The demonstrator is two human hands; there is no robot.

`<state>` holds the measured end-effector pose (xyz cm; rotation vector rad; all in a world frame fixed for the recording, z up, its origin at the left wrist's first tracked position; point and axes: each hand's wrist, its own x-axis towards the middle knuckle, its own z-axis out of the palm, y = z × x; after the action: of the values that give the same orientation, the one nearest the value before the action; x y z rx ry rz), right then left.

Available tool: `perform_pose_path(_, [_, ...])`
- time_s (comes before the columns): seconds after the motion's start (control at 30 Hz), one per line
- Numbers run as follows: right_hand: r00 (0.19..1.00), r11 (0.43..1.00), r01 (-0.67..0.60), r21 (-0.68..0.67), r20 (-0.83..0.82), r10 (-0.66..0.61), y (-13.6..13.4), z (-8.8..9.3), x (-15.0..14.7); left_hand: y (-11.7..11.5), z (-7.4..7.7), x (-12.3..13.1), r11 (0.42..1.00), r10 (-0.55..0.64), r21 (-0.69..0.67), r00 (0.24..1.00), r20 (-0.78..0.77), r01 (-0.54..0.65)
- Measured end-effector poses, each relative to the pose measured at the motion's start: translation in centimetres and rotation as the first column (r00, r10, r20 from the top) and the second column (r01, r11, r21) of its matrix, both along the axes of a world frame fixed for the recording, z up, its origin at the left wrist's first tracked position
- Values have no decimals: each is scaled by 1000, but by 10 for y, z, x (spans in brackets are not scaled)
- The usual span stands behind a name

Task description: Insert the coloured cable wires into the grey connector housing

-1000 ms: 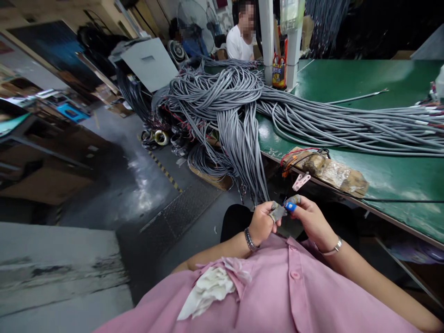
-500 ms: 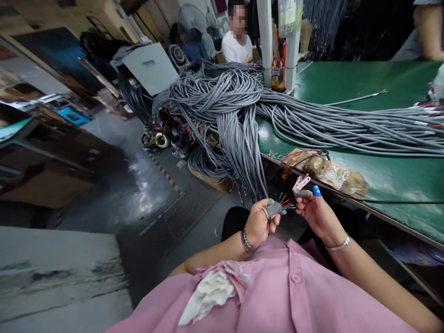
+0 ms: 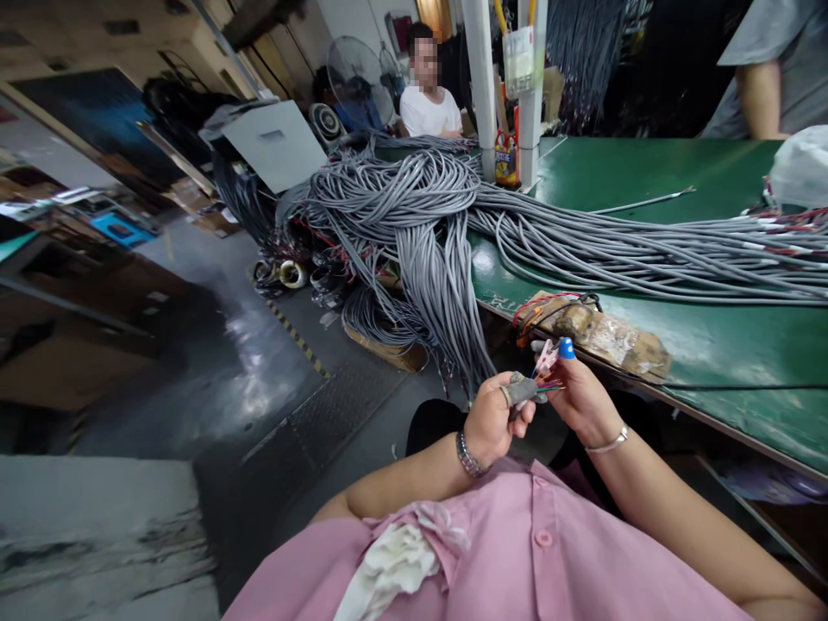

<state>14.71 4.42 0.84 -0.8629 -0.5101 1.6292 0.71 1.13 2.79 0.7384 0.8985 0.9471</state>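
My left hand (image 3: 498, 412), with a grey cover on its thumb, is closed on a cable end. Thin coloured wires (image 3: 549, 385) fan out of it to the right. My right hand (image 3: 582, 397), a blue cover on one fingertip, pinches a small pink clip (image 3: 547, 355) that looks like a clothes peg. The clip is right at the wires; whether its jaws grip one I cannot tell. Behind my hands, a long bundle of grey cables (image 3: 446, 293) hangs over the table's edge.
The green table (image 3: 711, 345) runs along the right, with more grey cables across it. A taped brown block (image 3: 601, 332) with red and black leads lies at its near edge. A white post (image 3: 482, 86) stands on the table. A person in white (image 3: 430, 110) sits beyond; another person's arm (image 3: 760, 99) is at right.
My right hand has brought the pink clip down and left to the wires in my left hand. The whole view has shifted slightly.
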Motion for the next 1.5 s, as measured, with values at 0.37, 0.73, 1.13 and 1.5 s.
perform_pose_path(0.37, [999, 999, -13, -47, -32, 11, -3, 5, -5, -5, -7, 1, 1000, -13, 0, 1000, -25, 13])
perform_pose_path(0.73, [977, 995, -103, -9, -188, 99, -9, -3, 5, -15, 1, -2, 1000, -15, 5, 1000, -22, 15])
perform_pose_path(1.13, [996, 999, -33, 25, -81, 35, -5, 3, 3, -5, 0, 0, 1000, 9, 19, 1000, 12, -9])
perform_pose_path(1.5, [985, 1000, -26, -9, -168, 24, -4, -1, -1, -3, -8, 4, 1000, -28, -5, 1000, -5, 28])
